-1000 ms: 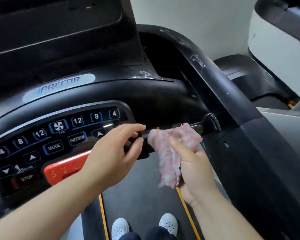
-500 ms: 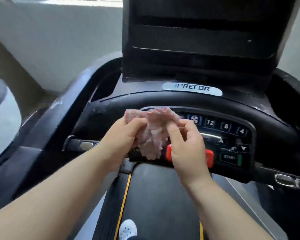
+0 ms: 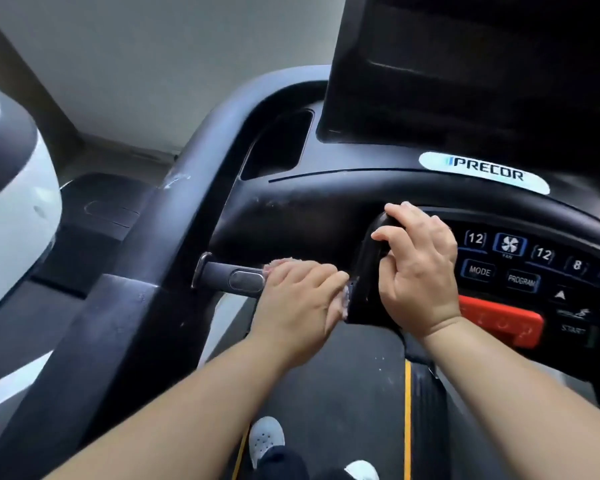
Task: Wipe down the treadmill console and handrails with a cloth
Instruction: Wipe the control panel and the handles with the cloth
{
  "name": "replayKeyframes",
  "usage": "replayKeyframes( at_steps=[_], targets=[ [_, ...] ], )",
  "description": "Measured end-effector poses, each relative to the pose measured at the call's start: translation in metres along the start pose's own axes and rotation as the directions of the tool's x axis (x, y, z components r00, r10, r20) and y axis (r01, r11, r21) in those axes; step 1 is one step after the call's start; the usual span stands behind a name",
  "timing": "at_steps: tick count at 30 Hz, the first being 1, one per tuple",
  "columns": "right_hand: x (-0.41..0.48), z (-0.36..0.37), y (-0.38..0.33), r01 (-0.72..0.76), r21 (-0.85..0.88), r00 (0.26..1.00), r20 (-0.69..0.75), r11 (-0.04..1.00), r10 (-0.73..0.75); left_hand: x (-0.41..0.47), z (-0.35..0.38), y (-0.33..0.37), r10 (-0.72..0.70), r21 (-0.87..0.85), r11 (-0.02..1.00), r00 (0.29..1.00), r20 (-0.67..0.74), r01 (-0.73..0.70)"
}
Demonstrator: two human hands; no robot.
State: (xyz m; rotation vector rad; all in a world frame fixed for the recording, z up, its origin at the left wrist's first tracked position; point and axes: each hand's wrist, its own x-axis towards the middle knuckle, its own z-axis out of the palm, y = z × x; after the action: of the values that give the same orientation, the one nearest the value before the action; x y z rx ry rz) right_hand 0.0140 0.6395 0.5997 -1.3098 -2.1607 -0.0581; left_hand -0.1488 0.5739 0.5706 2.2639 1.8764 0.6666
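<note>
My left hand point(image 3: 298, 306) is closed over a pink cloth point(image 3: 284, 263). Its fingers point(image 3: 321, 271) are curled and clamped on the cloth, holding it against the short horizontal grip bar point(image 3: 219, 276) that sticks out from the left of the treadmill console point(image 3: 326, 209). The cloth is almost hidden under my hand. Only pink edges show above my knuckles and beside my fingertips. An oval metal plate point(image 3: 246, 281) on the bar sits bare, just left of my hand.

My right hand point(image 3: 420, 275) is close beside it. Its fingers point(image 3: 400, 211) are hooked over the rounded left edge of the keypad panel point(image 3: 366, 271), gripping it.

The keypad buttons read 12, a fan symbol, 12, 8 and 4, with MODE and PROGRAM below them. A red stop bar point(image 3: 499, 320) lies under my right wrist, and START is near it at the far right. A PRECOR badge point(image 3: 484, 172) sits above the keypad, below the dark screen housing point(image 3: 465, 81).

The thick black side handrail point(image 3: 174, 237) slopes across the left, marked with pale scuffs. Below my arms is the dark belt point(image 3: 343, 393), which has a yellow stripe point(image 3: 408, 410), and 1 white perforated shoe point(image 3: 265, 436). A white and black machine point(image 3: 18, 209) stands at the far left.
</note>
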Motion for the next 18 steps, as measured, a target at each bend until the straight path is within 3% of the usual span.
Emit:
replayKeyframes(
  at_steps=[1,3,6,9,13,16,18],
  targets=[
    [0.000,0.001,-0.001,-0.011,-0.002,1.000,-0.010,1.000,0.011,0.000,-0.004,-0.018,-0.011,0.093,0.996,1.000,0.016,0.010],
    [-0.001,0.002,-0.003,-0.023,-0.006,0.999,-0.033,1.000,0.023,0.005,-0.020,-0.052,-0.188,0.245,0.957,0.975,0.122,0.153],
    [0.000,0.004,-0.004,-0.025,-0.027,0.999,-0.046,0.999,0.023,0.009,-0.033,-0.078,-0.328,0.344,0.901,0.934,0.142,0.264],
    [0.000,0.004,-0.005,-0.018,-0.056,0.999,-0.043,0.998,0.016,0.020,-0.020,-0.041,-0.282,0.405,0.887,0.955,0.094,0.222],
    [0.000,0.005,-0.005,-0.016,-0.090,0.999,-0.048,0.996,0.011,0.017,0.012,0.024,-0.145,0.086,0.985,0.989,-0.029,0.147],
    [0.001,0.006,-0.004,-0.008,-0.081,0.999,-0.050,0.997,0.004,-0.002,0.003,-0.017,0.086,0.089,0.992,0.996,-0.008,-0.085],
    [0.000,0.006,-0.002,0.001,-0.073,0.999,-0.048,0.997,-0.005,-0.006,-0.013,-0.066,0.073,0.078,0.994,0.997,0.028,-0.075]
  ],
)
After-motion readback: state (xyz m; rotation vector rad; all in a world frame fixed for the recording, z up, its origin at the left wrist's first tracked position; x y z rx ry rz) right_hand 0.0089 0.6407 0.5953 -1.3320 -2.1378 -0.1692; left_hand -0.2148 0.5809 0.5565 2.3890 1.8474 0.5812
